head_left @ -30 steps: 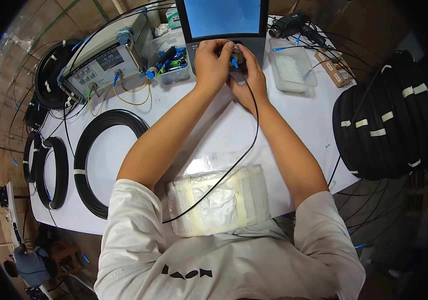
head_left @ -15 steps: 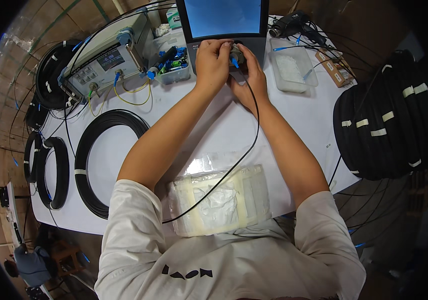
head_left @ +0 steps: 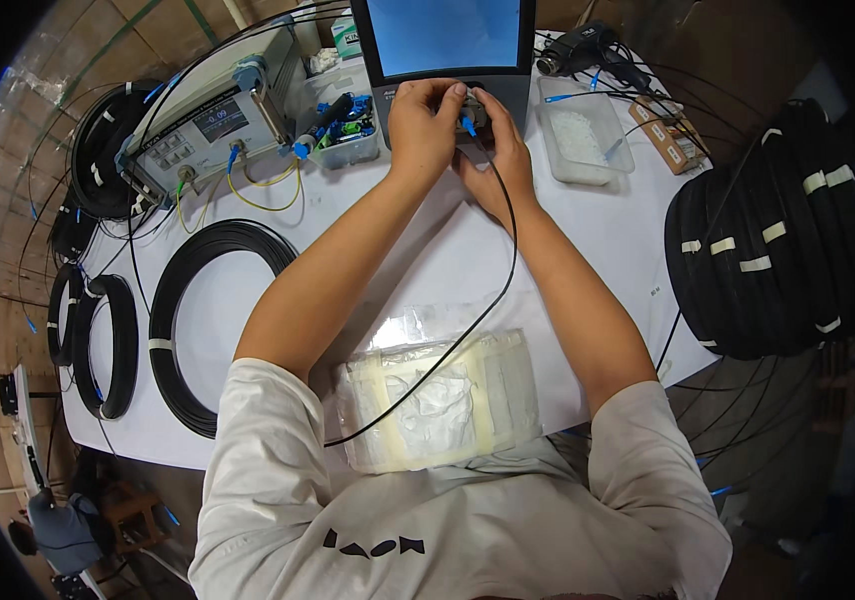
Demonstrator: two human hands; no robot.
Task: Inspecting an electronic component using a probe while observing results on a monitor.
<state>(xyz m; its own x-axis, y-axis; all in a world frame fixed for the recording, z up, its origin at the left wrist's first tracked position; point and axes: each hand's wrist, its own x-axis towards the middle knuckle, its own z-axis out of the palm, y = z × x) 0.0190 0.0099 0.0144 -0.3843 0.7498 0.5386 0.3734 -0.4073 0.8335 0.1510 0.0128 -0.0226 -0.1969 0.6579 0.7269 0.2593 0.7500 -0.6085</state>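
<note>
Here, blue connector [head_left: 469, 126] between left hand [head_left: 426, 125], right hand [head_left: 499, 155]

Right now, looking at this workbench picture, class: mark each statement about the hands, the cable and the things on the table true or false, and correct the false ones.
1. Both hands meet at a small device just below the blue screen. True: the left hand and right hand are together there.
2. A thin black cable runs from the hands back toward the person's body. True.
3. The large cable coil lying flat on the table is bright yellow. False: it is black.
4. The clear plastic tray sits left of the hands. False: it lies to their right.
5. A taped plastic-wrapped bundle lies at the table's near edge. True.
</note>
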